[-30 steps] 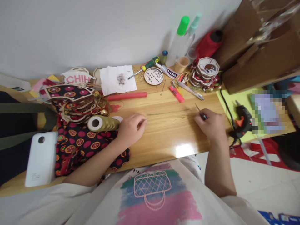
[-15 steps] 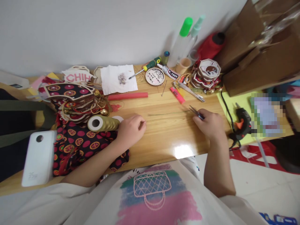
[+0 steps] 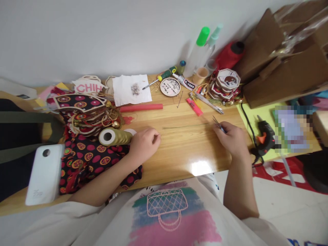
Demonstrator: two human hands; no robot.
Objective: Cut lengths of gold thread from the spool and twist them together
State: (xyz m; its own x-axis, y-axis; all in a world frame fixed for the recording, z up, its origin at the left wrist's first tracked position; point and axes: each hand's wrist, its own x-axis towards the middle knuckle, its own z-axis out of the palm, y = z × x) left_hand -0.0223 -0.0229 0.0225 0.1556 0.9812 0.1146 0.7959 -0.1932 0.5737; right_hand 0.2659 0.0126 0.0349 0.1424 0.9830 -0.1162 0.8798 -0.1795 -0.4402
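Note:
My left hand (image 3: 145,145) is closed in a loose fist over the wooden tabletop, its fingers pinched on a thin green thread (image 3: 184,126). The thread stretches across the table towards my right hand (image 3: 232,136). That hand is closed around small thread snips (image 3: 217,123), their two pointed blades apart and aimed up and left. Beside my left wrist lies a spool of olive-green thread (image 3: 118,136), on its side on dark patterned fabric (image 3: 89,157). How the thread runs inside the left fist is hidden.
A glue gun (image 3: 265,135) with a black cable lies right of my right hand. Behind are a red-pink cutter (image 3: 194,107), a pen (image 3: 211,103), a screwdriver (image 3: 164,75) and a glue tube (image 3: 186,82). A white power bank (image 3: 44,174) lies left; a cardboard box (image 3: 287,65) stands right.
My right hand and the snips have shifted slightly right and down. My left hand stays almost still. The whole view has tilted a little, so the table sits slightly lower.

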